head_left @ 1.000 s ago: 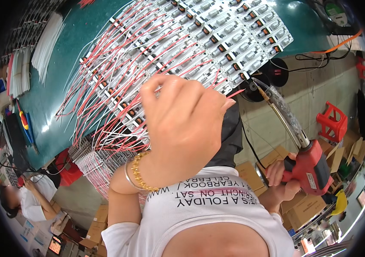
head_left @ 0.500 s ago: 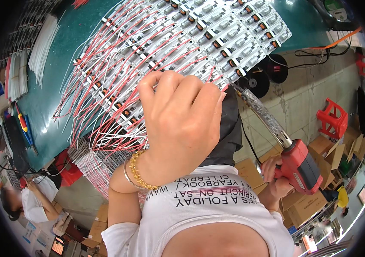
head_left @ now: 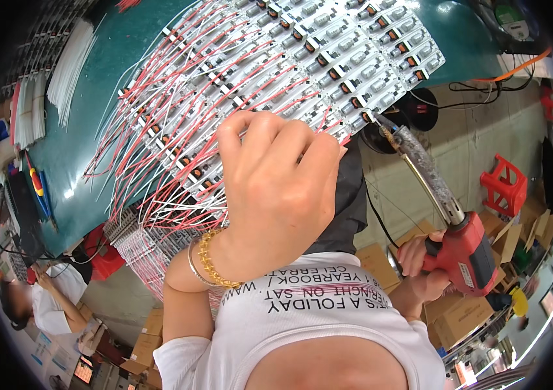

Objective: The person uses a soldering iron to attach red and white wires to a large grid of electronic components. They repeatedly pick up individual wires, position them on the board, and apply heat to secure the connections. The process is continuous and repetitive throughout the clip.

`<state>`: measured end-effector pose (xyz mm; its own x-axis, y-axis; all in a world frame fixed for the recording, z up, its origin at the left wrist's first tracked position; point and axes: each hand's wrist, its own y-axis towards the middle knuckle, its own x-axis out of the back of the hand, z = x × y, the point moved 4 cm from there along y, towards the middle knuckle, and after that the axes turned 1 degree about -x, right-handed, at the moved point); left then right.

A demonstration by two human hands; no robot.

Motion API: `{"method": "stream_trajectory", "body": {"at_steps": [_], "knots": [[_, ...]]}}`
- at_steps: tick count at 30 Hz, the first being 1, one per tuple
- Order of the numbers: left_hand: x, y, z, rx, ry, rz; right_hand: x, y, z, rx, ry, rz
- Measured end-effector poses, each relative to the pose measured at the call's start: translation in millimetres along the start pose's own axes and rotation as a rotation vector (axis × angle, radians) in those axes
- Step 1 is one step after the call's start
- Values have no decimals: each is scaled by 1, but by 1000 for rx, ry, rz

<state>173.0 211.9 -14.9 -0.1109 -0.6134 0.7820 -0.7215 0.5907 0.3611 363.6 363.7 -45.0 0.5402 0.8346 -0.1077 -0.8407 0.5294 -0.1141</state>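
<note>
A large panel of joined white circuit boards (head_left: 328, 49) with orange-and-black parts lies on the green tabletop, many red and white wires (head_left: 179, 97) trailing off its left side. At the panel's near edge is my left hand (head_left: 283, 175), its fingers curled closed and their tips hidden underneath. A bit of red shows beside the index fingertip; what the fingers hold cannot be made out. My right hand (head_left: 419, 260) grips a red and black soldering gun (head_left: 468, 253). Its long metal barrel slants up and left, the thin tip at the panel's near right corner.
White wire bundles (head_left: 72, 71) and a red-and-yellow screwdriver (head_left: 36, 182) lie on the table's left. More wired boards (head_left: 143, 250) hang below its near edge. A red stool (head_left: 503, 185) and cardboard boxes (head_left: 461, 318) stand at right; another person (head_left: 59, 299) sits at lower left.
The soldering gun has shifted right, its tip moving up and right, away from my left fingers. My left hand keeps its curled pose at the panel's edge.
</note>
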Motion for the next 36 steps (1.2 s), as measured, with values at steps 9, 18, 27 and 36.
{"method": "stream_trajectory", "body": {"at_steps": [9,18,27,36], "knots": [[-4,3,4,-165,-85,73,-18,39,4,137,96,105],[44,14,19,-105,-29,236,-22,73,5,152,30,117],[24,138,128,122,-177,89,-66,131,39,240,-170,-3],[2,147,136,103,-260,87,-86,161,37,86,-219,-27]]}}
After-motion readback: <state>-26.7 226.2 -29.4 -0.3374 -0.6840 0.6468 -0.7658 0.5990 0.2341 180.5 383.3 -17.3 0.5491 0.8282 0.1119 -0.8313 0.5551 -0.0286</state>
